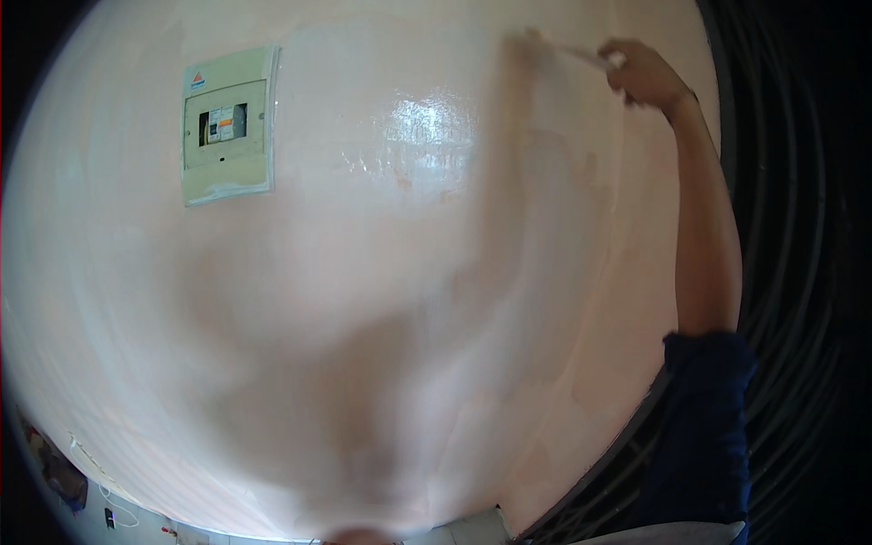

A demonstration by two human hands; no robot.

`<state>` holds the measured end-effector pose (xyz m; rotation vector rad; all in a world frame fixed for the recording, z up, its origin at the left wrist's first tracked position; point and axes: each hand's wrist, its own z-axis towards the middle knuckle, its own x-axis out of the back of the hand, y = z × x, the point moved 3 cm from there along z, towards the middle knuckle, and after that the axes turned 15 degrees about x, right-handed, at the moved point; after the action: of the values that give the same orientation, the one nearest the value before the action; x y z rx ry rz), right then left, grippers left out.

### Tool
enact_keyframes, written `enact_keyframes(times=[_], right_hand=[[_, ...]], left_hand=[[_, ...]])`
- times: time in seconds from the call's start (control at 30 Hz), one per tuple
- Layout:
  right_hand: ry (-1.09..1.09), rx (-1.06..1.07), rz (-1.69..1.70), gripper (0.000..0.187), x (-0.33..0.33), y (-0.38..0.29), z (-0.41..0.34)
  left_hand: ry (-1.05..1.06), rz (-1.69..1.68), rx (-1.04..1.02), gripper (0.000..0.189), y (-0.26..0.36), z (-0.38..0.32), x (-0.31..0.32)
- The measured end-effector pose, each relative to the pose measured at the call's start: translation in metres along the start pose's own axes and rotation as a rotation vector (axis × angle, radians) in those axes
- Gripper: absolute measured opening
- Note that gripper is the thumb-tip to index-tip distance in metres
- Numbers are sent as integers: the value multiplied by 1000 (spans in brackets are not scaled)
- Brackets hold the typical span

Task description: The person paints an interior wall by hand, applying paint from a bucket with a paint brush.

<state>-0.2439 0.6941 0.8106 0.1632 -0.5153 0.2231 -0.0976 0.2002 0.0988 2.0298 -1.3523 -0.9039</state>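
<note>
My right hand (pixel 644 75) is raised at the upper right, its fingers closed around the handle of a painting tool (pixel 582 54). The far end of that tool meets or nearly meets the wall and is too blurred to tell a brush from a roller. Before me stands a pale pink wall (pixel 327 272), with a wet-looking shine near its upper middle. Left of that shine, an electrical breaker box (pixel 225 153) with a cream cover is set in the wall, its small opening showing breaker switches (pixel 221 125). My left hand is out of view.
A dark slatted surface (pixel 776 225) borders the wall on the right. At the lower left, a white cable (pixel 122 511) and a small black object (pixel 110 518) lie on the grey floor (pixel 146 521), near a dark bundle (pixel 65 480). A soft shadow falls across the wall.
</note>
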Motion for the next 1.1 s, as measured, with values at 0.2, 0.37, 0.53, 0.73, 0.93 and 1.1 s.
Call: enact_keyframes(times=[0.2,0.37,0.53,0.73,0.93,1.1], right_hand=[[-286,282,-579,38,-77,29,36],[-493,418,-510,29,-32,15,-46],[-362,460,-746,21,1,-11,-7],[-807,449,-1102,25,-25,-74,35],[-581,284,-1185,30,-1,-49,81],[-139,169,-1212,23,34,-30,67]], left_hand=[[-44,6,42,24,3,-4,-13],[-14,-14,60,23,-1,-1,-13],[-5,46,80,21,20,6,-24],[-32,-34,75,25,3,4,-29],[-34,80,-114,28,3,-12,-33],[-27,-19,1,27,-3,-16,-30]])
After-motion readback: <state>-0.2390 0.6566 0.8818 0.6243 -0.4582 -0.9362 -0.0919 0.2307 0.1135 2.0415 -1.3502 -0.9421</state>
